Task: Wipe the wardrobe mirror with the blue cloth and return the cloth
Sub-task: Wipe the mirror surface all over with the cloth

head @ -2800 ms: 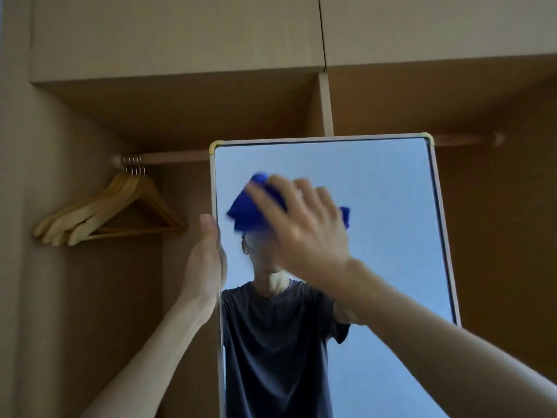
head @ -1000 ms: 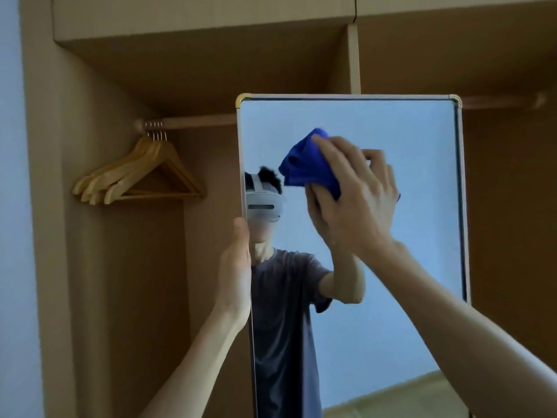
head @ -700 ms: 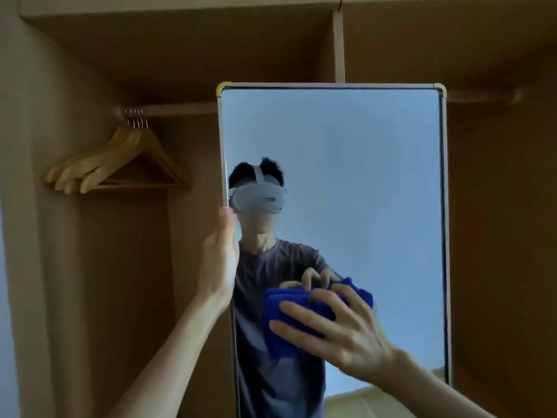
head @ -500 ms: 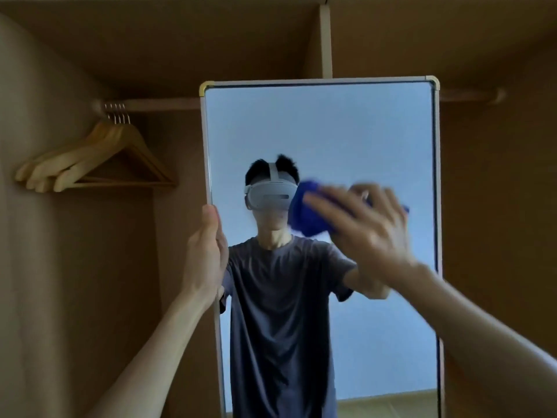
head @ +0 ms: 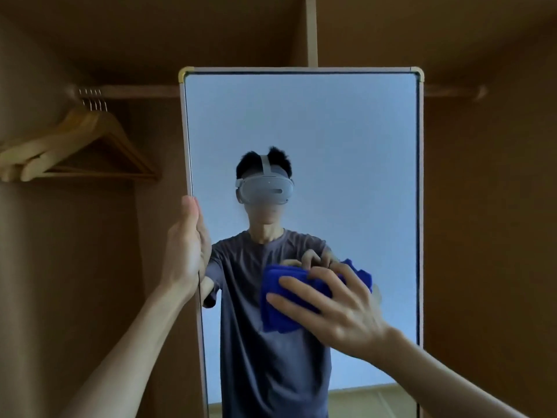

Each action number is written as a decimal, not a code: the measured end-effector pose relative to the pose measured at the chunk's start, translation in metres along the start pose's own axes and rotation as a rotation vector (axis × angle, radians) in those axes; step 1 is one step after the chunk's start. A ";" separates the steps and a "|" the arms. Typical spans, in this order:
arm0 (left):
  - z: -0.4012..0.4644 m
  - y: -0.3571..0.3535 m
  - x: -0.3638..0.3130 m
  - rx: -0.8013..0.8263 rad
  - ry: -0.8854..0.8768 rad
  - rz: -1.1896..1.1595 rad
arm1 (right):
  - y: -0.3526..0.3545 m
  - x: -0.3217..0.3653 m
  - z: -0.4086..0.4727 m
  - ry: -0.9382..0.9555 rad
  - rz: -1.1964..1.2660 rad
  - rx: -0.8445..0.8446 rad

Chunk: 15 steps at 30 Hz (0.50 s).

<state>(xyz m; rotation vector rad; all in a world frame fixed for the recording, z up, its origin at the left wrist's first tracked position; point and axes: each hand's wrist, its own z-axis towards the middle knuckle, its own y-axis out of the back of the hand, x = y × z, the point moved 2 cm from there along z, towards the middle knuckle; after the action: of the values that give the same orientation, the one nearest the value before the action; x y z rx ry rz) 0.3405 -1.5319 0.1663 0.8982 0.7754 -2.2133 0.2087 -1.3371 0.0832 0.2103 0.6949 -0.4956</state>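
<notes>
A tall framed mirror [head: 346,131] stands upright in the open wardrobe, filling the middle of the head view. My left hand [head: 187,248] grips its left edge at mid height, thumb in front. My right hand [head: 334,309] presses the bunched blue cloth [head: 283,300] flat against the glass in the lower middle, fingers spread over it. The glass reflects a person in a dark t-shirt with a headset, plus the cloth and both hands.
Several wooden hangers [head: 78,146] hang on the rail [head: 135,92] at the upper left, behind the mirror. Brown wardrobe walls close in on both sides, and a vertical divider [head: 311,31] rises above the mirror top.
My right hand has swept the cloth down the glass from head height to chest height. My left hand stays on the mirror's left edge. The view has moved closer.
</notes>
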 end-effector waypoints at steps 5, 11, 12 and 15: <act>0.001 0.002 0.001 0.012 0.015 -0.034 | 0.009 -0.057 0.022 -0.078 -0.058 -0.020; 0.003 0.001 0.003 0.004 0.014 -0.092 | 0.024 -0.139 0.057 -0.549 -0.172 -0.132; 0.002 0.000 0.001 0.006 0.031 -0.154 | 0.023 -0.136 0.058 -0.606 -0.169 -0.156; -0.001 -0.003 0.000 0.021 0.005 -0.176 | 0.018 -0.107 0.042 -0.649 -0.177 -0.148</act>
<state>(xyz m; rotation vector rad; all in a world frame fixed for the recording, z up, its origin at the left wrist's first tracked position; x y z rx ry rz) 0.3382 -1.5289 0.1661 0.8753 0.8635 -2.3763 0.1706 -1.2968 0.1859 -0.1538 0.1126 -0.6362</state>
